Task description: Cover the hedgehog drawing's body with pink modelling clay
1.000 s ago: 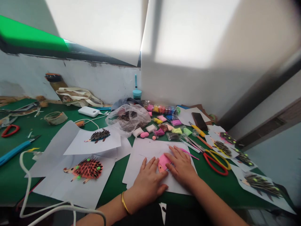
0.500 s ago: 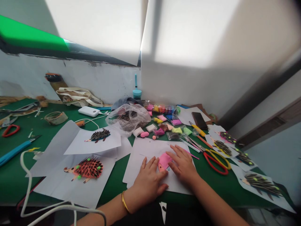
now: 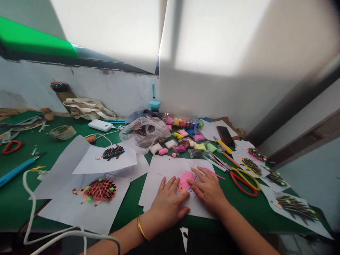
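Pink modelling clay [image 3: 186, 178] lies flattened on a sheet of white paper [image 3: 156, 168], over a drawn outline, with a paler patch and a small dark dot at its lower left. My left hand [image 3: 170, 200], with a yellow bangle at the wrist, rests on the paper, fingers spread and fingertips at the clay's left edge. From the right, my right hand [image 3: 208, 187] touches the clay's right side with its fingers apart. A thin pink strip [image 3: 215, 173] lies just beyond the right hand. Part of the outline under the fingers is hidden.
Left stand finished hedgehog pictures [image 3: 101, 189] and a white cable [image 3: 32, 198]. Behind the paper are a plastic bag of seeds [image 3: 145, 132] and several clay packets [image 3: 180, 148]. Scissors [image 3: 244, 182], a phone [image 3: 225, 135] and more hedgehog pictures [image 3: 294, 207] lie right.
My right hand has shifted slightly right and down, uncovering more of the pink clay's right edge and the pink strip. My left hand stays in place.
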Demonstrator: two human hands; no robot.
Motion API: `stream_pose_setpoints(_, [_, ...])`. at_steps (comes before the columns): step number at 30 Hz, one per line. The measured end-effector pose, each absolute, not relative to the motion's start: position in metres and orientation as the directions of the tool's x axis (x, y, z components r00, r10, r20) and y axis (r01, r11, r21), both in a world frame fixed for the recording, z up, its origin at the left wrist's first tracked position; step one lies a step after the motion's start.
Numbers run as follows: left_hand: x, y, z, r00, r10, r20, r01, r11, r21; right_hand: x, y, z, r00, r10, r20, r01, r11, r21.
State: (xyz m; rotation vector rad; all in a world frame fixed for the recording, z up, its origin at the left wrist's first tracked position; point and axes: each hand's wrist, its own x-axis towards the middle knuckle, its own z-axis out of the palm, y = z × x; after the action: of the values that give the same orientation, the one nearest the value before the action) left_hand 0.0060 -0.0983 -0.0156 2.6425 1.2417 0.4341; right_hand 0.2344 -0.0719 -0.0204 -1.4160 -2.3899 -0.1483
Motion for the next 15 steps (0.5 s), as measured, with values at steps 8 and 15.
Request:
stream_pose_setpoints(8, [0.0053, -0.0981, -0.0157, 0.607, 0.775, 0.179, 0.718, -0.63, 0.295, 0.2341, -0.0758, -0.0184, -0.355, 0.851, 0.387, 0.905, 0.416, -0.085])
stream_pose_setpoints(15, [0.006, -0.0975, -0.0168, 0.6, 0.78, 0.176, 0.718, -0.623, 0.31, 0.2327, -0.0742, -0.019, -0.279, 0.884, 0.376, 0.938, 0.335, -0.091])
